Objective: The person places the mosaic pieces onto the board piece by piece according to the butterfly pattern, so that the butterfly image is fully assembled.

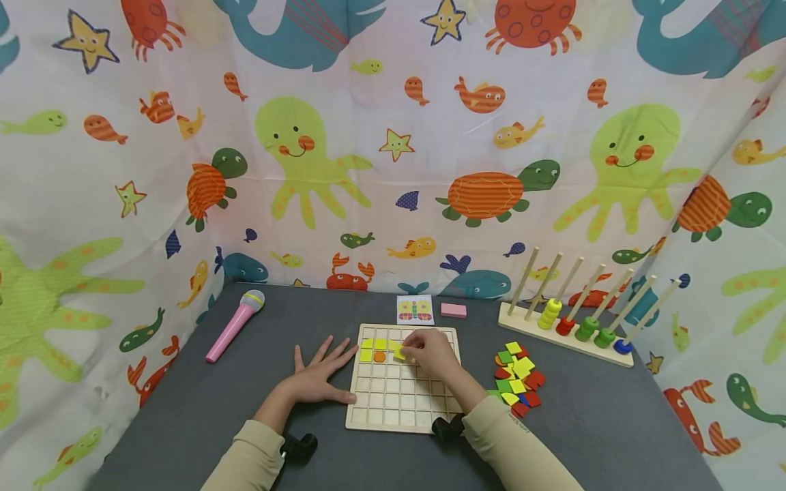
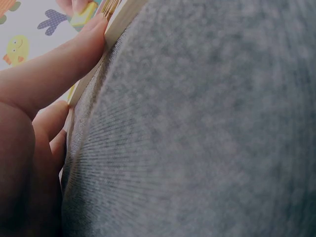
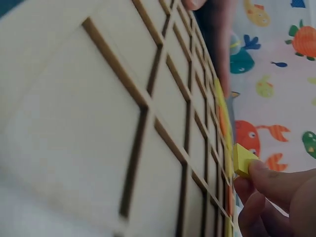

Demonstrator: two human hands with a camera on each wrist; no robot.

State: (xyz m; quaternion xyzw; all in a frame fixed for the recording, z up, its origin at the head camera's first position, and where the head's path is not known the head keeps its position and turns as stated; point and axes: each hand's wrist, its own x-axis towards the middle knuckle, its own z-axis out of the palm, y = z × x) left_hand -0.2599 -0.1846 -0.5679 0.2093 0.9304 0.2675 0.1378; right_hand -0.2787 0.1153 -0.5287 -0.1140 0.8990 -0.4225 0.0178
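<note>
1. I have the right hand [image 1: 434, 356] clamped on a yellow tile [image 3: 243, 162], thumb and fingertips pinching it.
2. I see the left hand [image 1: 316, 380] with fingers spread well apart, its thumb touching the left edge of the wooden grid board [image 1: 452, 335].
3. The tile is flat, thick-edged and plain, held over the board's upper part, right of an orange disc [image 1: 379, 356].
4. It sits skewed to the grid lines, one corner towards the person; I can't make out a long axis, as fingers cover part of it.
5. Further out on the grey counter [image 1: 178, 416], I find a loose tile pile [image 1: 520, 372] to the right and a pink microphone [image 1: 230, 332] to the left.
</note>
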